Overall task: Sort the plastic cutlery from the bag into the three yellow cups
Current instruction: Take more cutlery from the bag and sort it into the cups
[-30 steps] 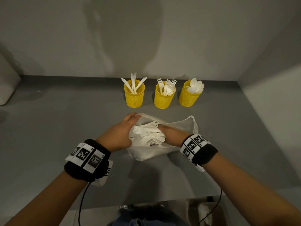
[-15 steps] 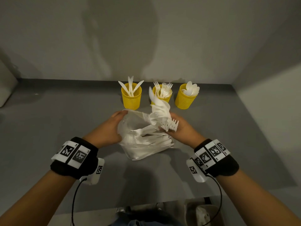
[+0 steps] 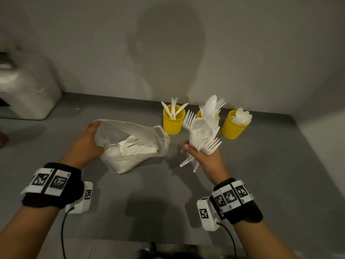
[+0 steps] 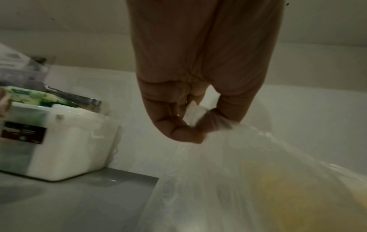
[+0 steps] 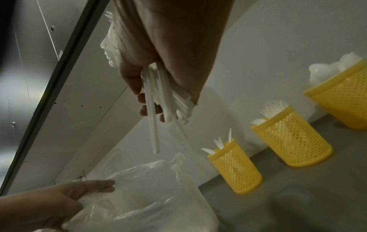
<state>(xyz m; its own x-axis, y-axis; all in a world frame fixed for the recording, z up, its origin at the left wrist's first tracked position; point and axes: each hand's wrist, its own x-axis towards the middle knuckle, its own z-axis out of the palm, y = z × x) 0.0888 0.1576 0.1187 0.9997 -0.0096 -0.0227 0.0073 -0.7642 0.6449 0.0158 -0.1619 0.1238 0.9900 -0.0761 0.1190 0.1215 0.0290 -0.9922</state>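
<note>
A clear plastic bag (image 3: 130, 144) (image 5: 139, 196) with white cutlery inside lies on the grey table. My left hand (image 3: 87, 139) (image 4: 190, 125) pinches its rim and holds the mouth open. My right hand (image 3: 201, 154) (image 5: 158, 97) grips a bundle of white forks and spoons (image 3: 203, 128) upright, lifted to the right of the bag. Three yellow mesh cups stand at the back: the left cup (image 3: 173, 120) (image 5: 236, 169) holds knives, the middle cup (image 3: 199, 114) (image 5: 292, 139), mostly hidden behind the bundle, holds forks, and the right cup (image 3: 233, 126) (image 5: 341, 98) holds spoons.
A white box-shaped appliance (image 3: 26, 90) (image 4: 59, 141) stands at the far left against the wall. Grey walls close the table at the back and on the right. Bare grey tabletop (image 3: 149, 202) lies between my forearms.
My right hand pulled a bundle of forks and spoons out of the bag and lifted it to the right, in front of the middle cup. My left hand kept hold of the bag's rim.
</note>
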